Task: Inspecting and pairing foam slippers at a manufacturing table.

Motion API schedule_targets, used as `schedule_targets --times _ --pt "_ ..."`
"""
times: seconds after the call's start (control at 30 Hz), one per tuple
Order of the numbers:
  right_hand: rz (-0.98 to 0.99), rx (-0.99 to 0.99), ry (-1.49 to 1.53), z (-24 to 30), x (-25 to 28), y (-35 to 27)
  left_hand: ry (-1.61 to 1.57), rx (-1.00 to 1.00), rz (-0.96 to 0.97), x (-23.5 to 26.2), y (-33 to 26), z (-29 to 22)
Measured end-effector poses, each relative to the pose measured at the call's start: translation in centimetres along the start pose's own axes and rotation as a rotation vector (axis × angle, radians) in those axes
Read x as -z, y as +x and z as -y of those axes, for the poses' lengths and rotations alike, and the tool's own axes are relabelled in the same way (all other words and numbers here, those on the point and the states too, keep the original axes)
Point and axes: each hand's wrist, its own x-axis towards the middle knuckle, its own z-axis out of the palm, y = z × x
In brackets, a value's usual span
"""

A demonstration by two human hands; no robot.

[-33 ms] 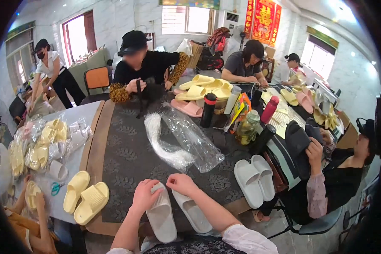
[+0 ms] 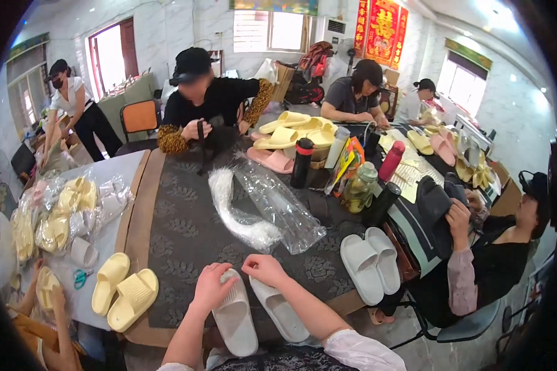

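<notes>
Two pale grey slippers lie side by side at the table's near edge, toes pointing away from me. My left hand [image 2: 213, 285] is bent over the toe and strap of the left grey slipper [image 2: 238, 331], its thumb near the ribbed strap. Above the toe of the right grey slipper [image 2: 284, 314], my right hand [image 2: 263, 270] has its fingertips drawn together in a pinch. Whatever either hand's fingers hold is too small or hidden to make out. Beyond them lies a bundle of thin white strands [image 2: 244, 222] beside a clear plastic bag [image 2: 284, 210].
Yellow slippers [image 2: 133, 297] sit left, near teal scissors [image 2: 82, 278] and bagged slippers [image 2: 62, 216]. Another grey pair [image 2: 366, 269] stands right. Bottles, including a black one [image 2: 302, 164], and a slipper pile [image 2: 297, 130] stand farther back. Several people work around the table.
</notes>
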Motion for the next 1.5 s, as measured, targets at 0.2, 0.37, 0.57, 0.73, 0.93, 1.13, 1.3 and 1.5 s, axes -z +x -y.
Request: schedule_targets --times 0.2,0.37,0.57,0.73,0.93,1.13,1.3,1.5 --pt "-0.136 -0.053 0.341 -2.8 -0.3 1.3 -0.183 0.155 0.174 -3.8 3.2 1.6" --pt "-0.254 -0.070 0.399 -3.7 -0.8 1.2 -0.462 0.262 0.139 -5.6 3.2 3.0" --pt "-0.298 -0.101 0.483 -4.2 -1.2 0.8 -0.402 0.174 0.155 -5.0 2.6 2.5" --pt "-0.387 -0.119 0.523 -3.6 -2.0 -0.7 -0.531 0.178 0.028 -4.9 3.0 2.2" --pt "-0.315 0.030 0.283 0.3 -1.0 -2.0 -0.502 0.076 -0.103 -5.3 2.7 1.9" --pt "-0.264 -0.082 0.207 0.2 -0.7 -2.3 -0.166 0.029 -0.046 -4.1 2.1 0.8" --pt "-0.401 -0.080 0.214 -0.4 -0.7 -2.1 0.093 0.046 0.076 -2.2 1.3 0.2" --pt "-0.320 -0.001 0.312 1.4 0.0 -2.4 -0.047 0.233 0.007 -2.4 1.1 0.4"
